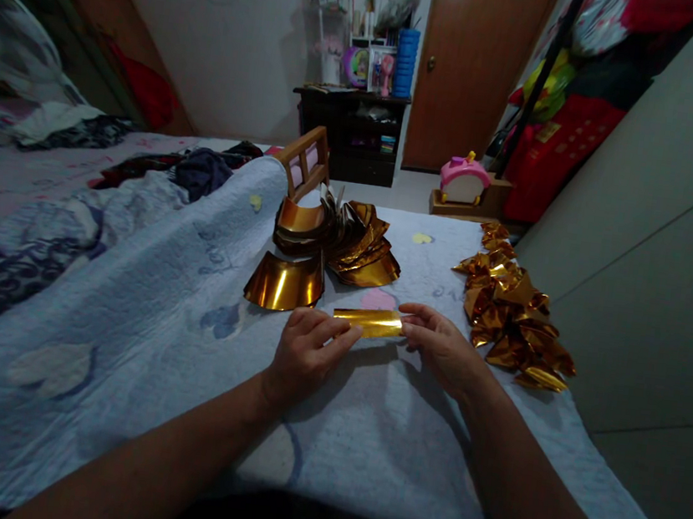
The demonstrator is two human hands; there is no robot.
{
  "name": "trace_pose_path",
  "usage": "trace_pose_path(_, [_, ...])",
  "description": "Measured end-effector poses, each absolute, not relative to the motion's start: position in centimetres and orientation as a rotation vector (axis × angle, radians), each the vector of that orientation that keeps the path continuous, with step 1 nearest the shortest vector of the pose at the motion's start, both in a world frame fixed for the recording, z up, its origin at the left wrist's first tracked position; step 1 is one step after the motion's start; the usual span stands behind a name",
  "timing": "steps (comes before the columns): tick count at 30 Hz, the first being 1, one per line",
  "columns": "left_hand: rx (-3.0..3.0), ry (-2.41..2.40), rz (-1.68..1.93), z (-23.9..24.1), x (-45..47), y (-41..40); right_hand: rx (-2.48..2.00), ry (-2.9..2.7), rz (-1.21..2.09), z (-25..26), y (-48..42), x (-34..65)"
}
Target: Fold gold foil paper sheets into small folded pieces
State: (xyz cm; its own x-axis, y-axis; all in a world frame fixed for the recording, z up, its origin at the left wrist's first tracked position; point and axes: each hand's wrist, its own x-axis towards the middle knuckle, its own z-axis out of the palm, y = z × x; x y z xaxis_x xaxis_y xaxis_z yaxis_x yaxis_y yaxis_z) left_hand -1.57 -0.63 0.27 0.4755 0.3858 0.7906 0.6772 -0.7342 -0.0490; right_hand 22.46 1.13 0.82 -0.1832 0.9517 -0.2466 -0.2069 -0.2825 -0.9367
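A strip of shiny gold foil paper (370,322), seemingly rolled or folded lengthwise, is stretched between my two hands just above the quilt. My left hand (310,348) is closed on its left end, thumb along the near edge. At the other end, my right hand (434,342) pinches it between thumb and fingers. Beyond my left hand lies a curved gold foil sheet (285,282). Behind that is a fanned stack of similar gold sheets (367,245). To the right of my right hand sits a heap of folded gold foil pieces (508,305).
The light blue quilt (191,392) covers the surface under my hands. Clothes (202,174) lie to the left. A pale cabinet (654,272) stands close on the right. Farther back are a pink toy (463,179), a dark shelf (349,138) and a wooden door (476,73).
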Motion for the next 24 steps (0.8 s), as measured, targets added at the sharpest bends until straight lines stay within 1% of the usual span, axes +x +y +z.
trace_pose_path(6, [-2.407, -0.974, -1.185, 0.0, -1.4, -0.6, -1.051, -1.079, 1.656, 0.7, 1.0, 22.4])
trace_pose_path(10, [-2.519, -1.243, -1.381, -0.2, -1.3, -0.5, -1.044, -1.100, 1.632, 0.9, 1.1, 22.3])
trace_pose_path(15, [-2.635, -1.749, -1.908, -0.9, -1.0, 0.0, -1.061, -1.139, 1.588, 1.3, 1.0, 22.2])
trace_pose_path(18, [-2.855, -2.005, -2.199, -0.9, -0.6, 0.3, -1.068, -1.152, 1.560, 1.4, 0.9, 22.1])
trace_pose_path(20, [-2.976, -2.074, -2.438, -0.7, -0.2, 0.4, -1.063, -1.156, 1.538, 1.5, 0.8, 22.0])
trace_pose_path(24, [-2.833, -2.240, -2.764, -0.1, 0.1, 0.4, -1.042, -1.175, 1.530, 1.5, 0.7, 21.8])
